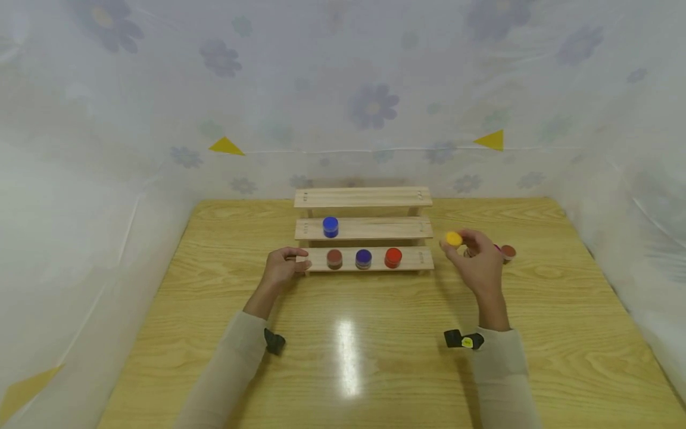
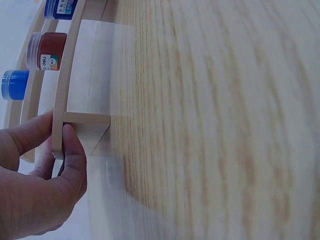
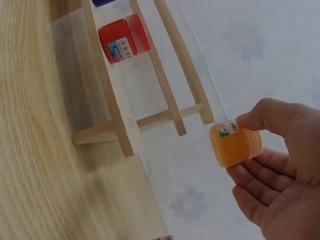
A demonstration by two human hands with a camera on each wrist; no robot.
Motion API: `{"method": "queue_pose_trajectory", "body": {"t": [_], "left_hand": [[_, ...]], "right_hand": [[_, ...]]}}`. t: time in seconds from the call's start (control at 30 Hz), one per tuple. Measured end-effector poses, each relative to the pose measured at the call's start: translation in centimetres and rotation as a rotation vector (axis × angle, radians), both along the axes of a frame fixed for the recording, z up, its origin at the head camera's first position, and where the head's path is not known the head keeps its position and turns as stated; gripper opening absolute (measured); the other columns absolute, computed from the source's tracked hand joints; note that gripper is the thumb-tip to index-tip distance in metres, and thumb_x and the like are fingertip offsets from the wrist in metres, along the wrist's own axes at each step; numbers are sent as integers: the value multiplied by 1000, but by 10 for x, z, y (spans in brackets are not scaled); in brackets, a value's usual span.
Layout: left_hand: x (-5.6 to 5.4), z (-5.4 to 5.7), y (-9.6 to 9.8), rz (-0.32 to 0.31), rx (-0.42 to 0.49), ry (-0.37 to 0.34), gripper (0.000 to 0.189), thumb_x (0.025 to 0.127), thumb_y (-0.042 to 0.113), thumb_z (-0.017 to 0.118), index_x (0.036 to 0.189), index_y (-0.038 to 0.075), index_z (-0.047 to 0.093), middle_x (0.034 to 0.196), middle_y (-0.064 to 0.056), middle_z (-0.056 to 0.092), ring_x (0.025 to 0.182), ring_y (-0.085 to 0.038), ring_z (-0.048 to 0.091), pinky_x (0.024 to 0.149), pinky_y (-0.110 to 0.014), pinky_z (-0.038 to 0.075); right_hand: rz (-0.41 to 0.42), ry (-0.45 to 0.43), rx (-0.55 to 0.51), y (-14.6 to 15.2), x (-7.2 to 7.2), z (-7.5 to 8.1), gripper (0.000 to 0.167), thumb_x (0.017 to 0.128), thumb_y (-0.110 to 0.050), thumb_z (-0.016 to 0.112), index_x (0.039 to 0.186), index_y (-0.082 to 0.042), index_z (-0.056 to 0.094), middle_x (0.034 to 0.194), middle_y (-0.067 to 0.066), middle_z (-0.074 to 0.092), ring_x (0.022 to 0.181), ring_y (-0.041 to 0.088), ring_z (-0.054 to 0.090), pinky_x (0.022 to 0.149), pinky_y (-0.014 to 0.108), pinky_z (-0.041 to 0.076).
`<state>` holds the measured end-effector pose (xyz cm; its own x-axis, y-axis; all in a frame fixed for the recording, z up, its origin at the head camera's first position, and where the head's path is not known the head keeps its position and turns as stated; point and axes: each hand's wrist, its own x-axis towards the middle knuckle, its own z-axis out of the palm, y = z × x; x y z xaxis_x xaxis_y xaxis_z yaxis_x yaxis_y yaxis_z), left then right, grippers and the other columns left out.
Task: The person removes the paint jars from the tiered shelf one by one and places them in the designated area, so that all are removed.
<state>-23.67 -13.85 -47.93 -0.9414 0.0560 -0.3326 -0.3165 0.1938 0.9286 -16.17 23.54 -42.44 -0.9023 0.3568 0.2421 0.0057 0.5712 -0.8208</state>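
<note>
My right hand (image 1: 480, 262) pinches a yellow paint jar (image 1: 454, 239) between thumb and fingers, in the air just right of a three-tier wooden rack (image 1: 375, 229). In the right wrist view the jar (image 3: 232, 145) lies tilted sideways, its label under the thumb. At the rack's left end, my left hand (image 1: 281, 267) grips the lowest shelf, thumb and fingers on either side of the board (image 2: 59, 100). That shelf bears a brown jar (image 1: 334, 258), a dark blue jar (image 1: 363, 258) and a red jar (image 1: 393, 257). A blue jar (image 1: 330, 226) stands on the middle shelf.
Behind the right hand, another brown jar (image 1: 508, 253) stands on the wooden table (image 1: 407, 357), beside a magenta one mostly hidden by the hand. A pale flowered sheet (image 1: 321, 89) hangs behind the rack and along both sides, with yellow triangles (image 1: 490, 140) on it.
</note>
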Motion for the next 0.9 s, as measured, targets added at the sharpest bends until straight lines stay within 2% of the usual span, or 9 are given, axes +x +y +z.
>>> {"method": "queue_pose_trajectory", "body": {"t": [0.07, 0.17, 0.3, 0.43, 0.53, 0.67, 0.77, 0.9], "left_hand": [[0, 0, 0, 0, 0, 0, 27, 83, 3, 71, 109, 1, 67, 95, -8, 65, 74, -12, 64, 79, -35, 56], [0, 0, -1, 0, -1, -2, 27, 83, 3, 71, 109, 1, 67, 96, -9, 65, 75, -13, 65, 78, -34, 56], [0, 0, 0, -2, -4, -6, 27, 83, 4, 71, 109, 1, 67, 97, -10, 66, 75, -14, 65, 77, -33, 56], [0, 0, 0, -6, -10, -9, 27, 83, 5, 71, 110, 2, 67, 100, -11, 66, 75, -13, 65, 76, -31, 55], [0, 0, 0, -11, -9, -15, 28, 83, 5, 71, 110, 2, 66, 101, -11, 65, 75, -12, 64, 76, -32, 54], [-1, 0, 0, -13, -6, -12, 28, 83, 5, 71, 111, 1, 66, 99, -9, 65, 74, -11, 63, 75, -31, 54], [0, 0, 0, -10, -11, -5, 28, 84, 5, 71, 111, 1, 66, 97, -9, 66, 74, -10, 64, 73, -29, 54], [1, 1, 0, -8, -15, -3, 26, 84, 5, 71, 109, 3, 67, 97, -9, 66, 76, -11, 65, 72, -27, 54]], "right_hand": [[-8, 5, 21, 2, 1, -1, 44, 82, -30, 74, 116, -4, 62, 109, 11, 65, 91, 5, 57, 80, 19, 48], [-16, 13, 35, 6, 4, -2, 43, 82, -28, 74, 115, -4, 63, 106, 13, 67, 85, 7, 58, 70, 11, 42], [-40, -17, 40, 10, 7, -3, 44, 82, -30, 74, 117, -5, 62, 105, 14, 67, 82, 2, 56, 68, 9, 42], [-59, -54, 49, 16, 9, -5, 46, 82, -32, 73, 119, -7, 61, 106, 11, 65, 87, 6, 57, 68, 9, 43], [-72, -62, 65, 20, 11, -7, 45, 82, -33, 73, 118, -7, 61, 105, 10, 65, 87, 2, 55, 70, 9, 42], [-86, -58, 78, 26, 14, -8, 45, 83, -32, 72, 117, -3, 61, 108, 14, 62, 92, 10, 57, 81, 24, 45], [-91, -60, 78, 31, 16, -10, 46, 84, -31, 71, 117, -1, 60, 111, 14, 57, 103, 30, 56, 87, 41, 44], [-86, -62, 66, 38, 18, -10, 46, 85, -27, 71, 119, 2, 59, 113, 17, 57, 108, 36, 56, 94, 51, 43]]}}
